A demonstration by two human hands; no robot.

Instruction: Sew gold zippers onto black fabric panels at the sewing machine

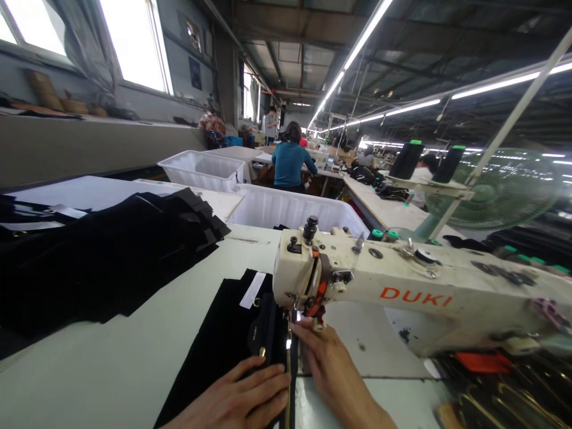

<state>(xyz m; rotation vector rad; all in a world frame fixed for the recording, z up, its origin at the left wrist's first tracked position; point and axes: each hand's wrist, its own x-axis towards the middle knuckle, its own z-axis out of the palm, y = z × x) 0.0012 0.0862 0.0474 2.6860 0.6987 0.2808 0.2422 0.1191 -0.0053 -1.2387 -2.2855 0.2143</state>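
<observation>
Fabric [218, 345], black, 1 piece: flat on the table [129, 369], well in from the left edge, its right side under the needle end of the machine [366, 271]. Fitted with 1 white label [252, 290] near its far end, 1 small gold ring [256, 302] just beside the label, 1 dark tab [255, 336] with gold lettering, and 1 gold strip [288, 357] lengthwise along the right side.

Left hand [243, 396]: laid on the fabric, fingers slightly apart, tips near the gold strip.

Right hand [328, 360]: fingers narrow and extended, tips near the needle end; cannot tell whether they pinch cloth.

Machine: cream, lettered DUKI in orange, spanning the table's right half.

Pile [111, 256]: black pieces, overlapping, towards the table's far left corner.

Bins [295, 205]: 2, white, beyond the table's far edge.

Cones [406, 161]: 2, black, green-topped, on a stand behind the machine.

Fan [491, 190]: 1, green, just beside the stand.

Person [290, 164]: 1, teal top, back turned, beyond the bins.
</observation>
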